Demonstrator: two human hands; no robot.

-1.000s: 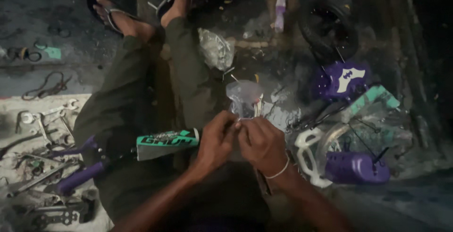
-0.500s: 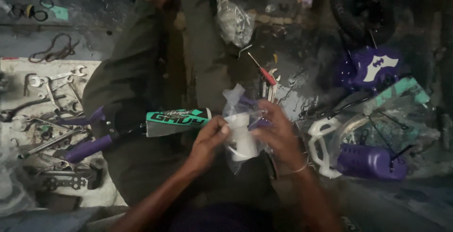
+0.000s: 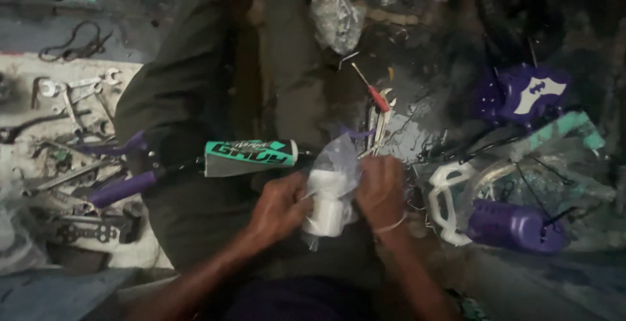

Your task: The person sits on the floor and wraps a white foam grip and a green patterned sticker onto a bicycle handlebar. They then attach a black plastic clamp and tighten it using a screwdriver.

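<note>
My left hand [image 3: 277, 209] and my right hand [image 3: 380, 190] both grip a clear plastic bag [image 3: 339, 161] with a white cylindrical part [image 3: 326, 205] inside it, held over my lap. The left hand's fingers close on the white part's left side. The right hand pinches the bag on the right and wears a thin band at the wrist. Just left of the hands a bicycle frame tube [image 3: 251, 156] in teal and black lies across my leg, continuing into a purple tube [image 3: 120, 189].
Spanners and other tools [image 3: 72, 92] lie on a pale mat at left. A red-handled screwdriver [image 3: 375, 92] and a bag of small parts [image 3: 334, 17] sit ahead. Purple and white bicycle parts [image 3: 508, 226] and a purple plate [image 3: 528, 92] crowd the right.
The view has shifted down so my feet left the frame. The bag with the white part has come lower and closer to me, still held in both hands.
</note>
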